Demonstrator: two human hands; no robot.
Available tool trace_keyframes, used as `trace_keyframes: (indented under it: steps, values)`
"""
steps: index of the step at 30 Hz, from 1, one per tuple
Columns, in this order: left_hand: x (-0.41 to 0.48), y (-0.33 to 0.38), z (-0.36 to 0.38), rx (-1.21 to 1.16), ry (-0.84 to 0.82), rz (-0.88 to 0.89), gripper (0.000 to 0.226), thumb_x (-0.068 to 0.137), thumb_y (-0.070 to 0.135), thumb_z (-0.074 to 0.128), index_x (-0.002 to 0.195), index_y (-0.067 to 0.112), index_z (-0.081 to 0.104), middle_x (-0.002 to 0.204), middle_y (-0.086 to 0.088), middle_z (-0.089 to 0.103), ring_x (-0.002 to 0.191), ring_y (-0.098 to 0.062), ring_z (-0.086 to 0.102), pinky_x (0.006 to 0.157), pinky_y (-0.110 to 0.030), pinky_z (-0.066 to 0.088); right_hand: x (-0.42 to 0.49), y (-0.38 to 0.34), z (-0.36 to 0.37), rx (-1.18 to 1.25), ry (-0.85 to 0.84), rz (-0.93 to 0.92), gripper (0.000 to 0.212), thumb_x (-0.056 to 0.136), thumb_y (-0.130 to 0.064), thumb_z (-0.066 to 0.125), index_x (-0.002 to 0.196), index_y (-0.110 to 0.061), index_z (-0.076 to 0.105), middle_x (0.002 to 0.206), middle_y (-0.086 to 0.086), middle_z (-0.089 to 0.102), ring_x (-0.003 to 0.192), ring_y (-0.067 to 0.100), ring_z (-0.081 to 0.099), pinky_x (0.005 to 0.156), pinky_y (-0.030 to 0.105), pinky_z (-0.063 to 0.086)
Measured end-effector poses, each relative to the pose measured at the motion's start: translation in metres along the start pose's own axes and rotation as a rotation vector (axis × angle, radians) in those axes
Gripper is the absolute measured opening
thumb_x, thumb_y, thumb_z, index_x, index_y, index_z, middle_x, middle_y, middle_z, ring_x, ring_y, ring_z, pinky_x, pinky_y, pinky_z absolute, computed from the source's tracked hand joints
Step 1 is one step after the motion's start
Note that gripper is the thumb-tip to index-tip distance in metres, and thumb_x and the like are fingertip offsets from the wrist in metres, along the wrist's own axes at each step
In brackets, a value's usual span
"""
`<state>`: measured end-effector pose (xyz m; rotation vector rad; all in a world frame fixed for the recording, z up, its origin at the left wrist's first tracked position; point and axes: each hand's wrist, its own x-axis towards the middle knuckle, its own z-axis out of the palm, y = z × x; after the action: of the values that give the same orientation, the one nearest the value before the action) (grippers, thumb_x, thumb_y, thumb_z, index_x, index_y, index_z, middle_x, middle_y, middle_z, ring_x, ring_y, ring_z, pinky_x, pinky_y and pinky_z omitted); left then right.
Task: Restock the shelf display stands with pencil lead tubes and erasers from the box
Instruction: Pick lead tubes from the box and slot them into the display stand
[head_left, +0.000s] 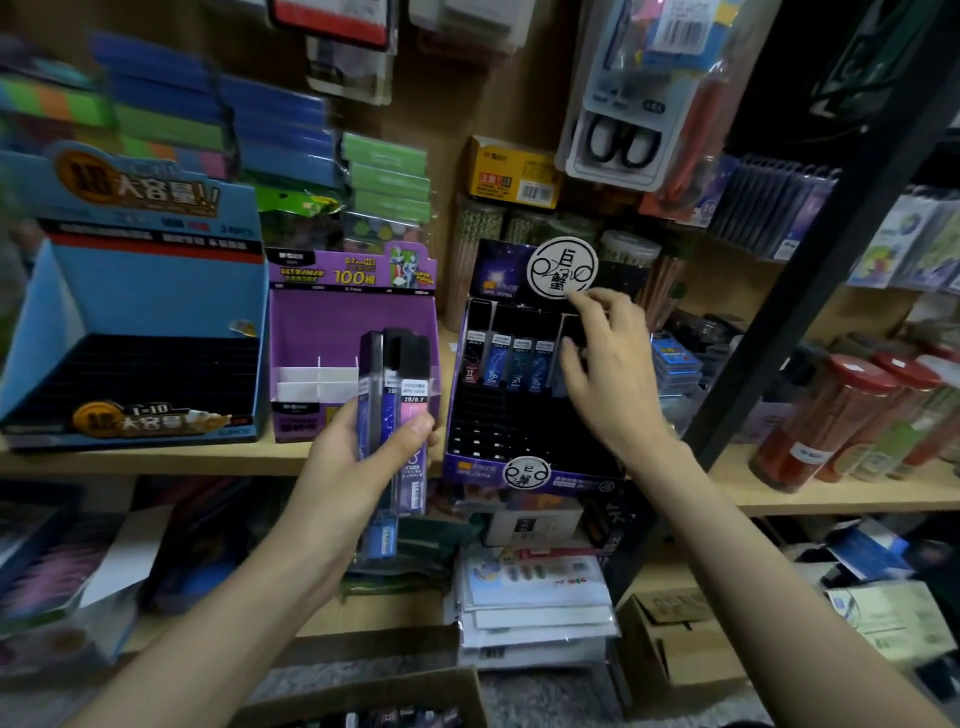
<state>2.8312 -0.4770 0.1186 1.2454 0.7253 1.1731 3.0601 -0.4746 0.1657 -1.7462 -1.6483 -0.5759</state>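
Head view: the left hand (358, 457) grips a fan of pencil lead tubes (402, 395), held upright with the caps up, just at 9 o'clock of the dark display stand (519, 431). I judge it serves as a ready supply, so that the other hand can take one tube at a time.

The right hand (608, 364) is at the stand's back row, at 3 o'clock of the four tubes (506, 364) already standing there. Its thumb and fingers curve over the next slot as if pinching a tube. It is dark against dark there, so I cannot tell whether it holds one. The rows in front look unfilled, so much of the restocking remains.

The stand sits on a wooden shelf (156, 460). At its 9 o'clock stand a purple display stand (353, 322) with white dividers and, further on, a blue display stand (130, 338). At 3 o'clock are red-lidded jars (852, 415). An open cardboard box (415, 696) lies at 6 o'clock of the frame, on the floor. Packed stationery fills the room around.
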Motion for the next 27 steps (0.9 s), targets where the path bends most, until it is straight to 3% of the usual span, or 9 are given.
trace_keyframes:
  steps: [2,4,6,9,15,18,20,22,27]
  values:
    - [-0.003,0.003,-0.002,0.010,0.002,-0.007,0.032,0.066,0.037,0.068,0.096,0.027,0.064,0.081,0.007,0.073,0.074,-0.005,0.069,0.058,-0.013,0.050,0.001,-0.032,-0.009,0.294,-0.044,0.096,0.028,0.092,-0.014,0.055,0.118,-0.007,0.058,0.113,0.008,0.057,0.105,0.017,0.053,0.091,0.027,0.040]
    - [-0.006,0.005,-0.003,0.024,-0.015,-0.017,0.034,0.068,0.036,0.068,0.100,0.026,0.064,0.087,0.006,0.074,0.078,-0.007,0.070,0.060,-0.015,0.051,-0.005,-0.068,-0.014,0.697,-0.294,0.275,0.019,0.091,-0.026,0.057,0.101,-0.012,0.065,0.093,-0.001,0.064,0.084,0.007,0.058,0.075,0.021,0.045]
    - [-0.008,0.006,-0.004,0.033,-0.024,-0.033,0.038,0.069,0.035,0.068,0.104,0.023,0.063,0.087,0.005,0.073,0.080,-0.010,0.070,0.064,-0.021,0.052,-0.015,-0.093,-0.011,0.991,-0.492,0.445,0.021,0.091,-0.028,0.059,0.091,-0.009,0.067,0.084,0.004,0.065,0.075,0.013,0.058,0.068,0.026,0.045]
    - [-0.013,0.007,-0.006,0.026,-0.021,-0.047,0.041,0.069,0.039,0.066,0.106,0.022,0.063,0.089,0.003,0.073,0.083,-0.013,0.069,0.069,-0.025,0.052,-0.025,-0.109,-0.007,1.146,-0.544,0.525,0.017,0.092,-0.021,0.058,0.083,-0.007,0.063,0.083,0.015,0.058,0.066,0.018,0.054,0.058,0.026,0.047]
    - [-0.011,0.016,-0.018,-0.005,0.111,-0.059,0.012,0.091,0.031,0.053,0.096,0.023,0.060,0.070,0.008,0.070,0.061,-0.003,0.064,0.046,-0.017,0.048,0.006,-0.081,-0.014,1.057,-0.124,0.599,0.018,0.091,-0.020,0.060,0.074,-0.016,0.064,0.055,-0.011,0.060,0.047,-0.001,0.052,0.044,0.010,0.038]
    - [-0.005,0.024,-0.025,-0.020,0.131,-0.054,0.010,0.092,0.028,0.053,0.097,0.024,0.060,0.068,0.006,0.070,0.058,-0.003,0.062,0.044,-0.018,0.047,0.028,-0.052,-0.012,0.922,0.091,0.595,0.010,0.090,-0.019,0.062,0.088,-0.009,0.063,0.073,0.008,0.067,0.062,0.014,0.066,0.054,0.023,0.052]
    - [-0.003,0.029,-0.026,-0.029,0.108,-0.041,0.012,0.091,0.029,0.054,0.099,0.023,0.060,0.068,0.004,0.070,0.057,-0.004,0.062,0.045,-0.018,0.047,0.030,-0.034,-0.003,0.742,0.104,0.551,0.014,0.089,-0.021,0.063,0.094,-0.008,0.063,0.084,0.016,0.068,0.078,0.030,0.067,0.069,0.037,0.056]
    - [-0.003,0.034,-0.024,-0.038,0.069,-0.034,0.013,0.090,0.030,0.055,0.098,0.022,0.061,0.070,0.003,0.069,0.058,-0.005,0.062,0.045,-0.018,0.047,0.029,-0.024,0.008,0.674,0.057,0.509,0.013,0.089,-0.019,0.063,0.090,-0.006,0.062,0.082,0.017,0.067,0.079,0.033,0.065,0.070,0.036,0.057]
    - [-0.002,0.032,-0.025,-0.018,0.079,-0.027,0.013,0.089,0.033,0.055,0.095,0.024,0.061,0.071,0.003,0.071,0.058,-0.004,0.062,0.046,-0.017,0.048,0.035,-0.020,0.026,0.639,-0.082,0.388,0.011,0.087,-0.012,0.065,0.092,-0.002,0.064,0.081,0.016,0.067,0.065,0.015,0.063,0.066,0.029,0.057]
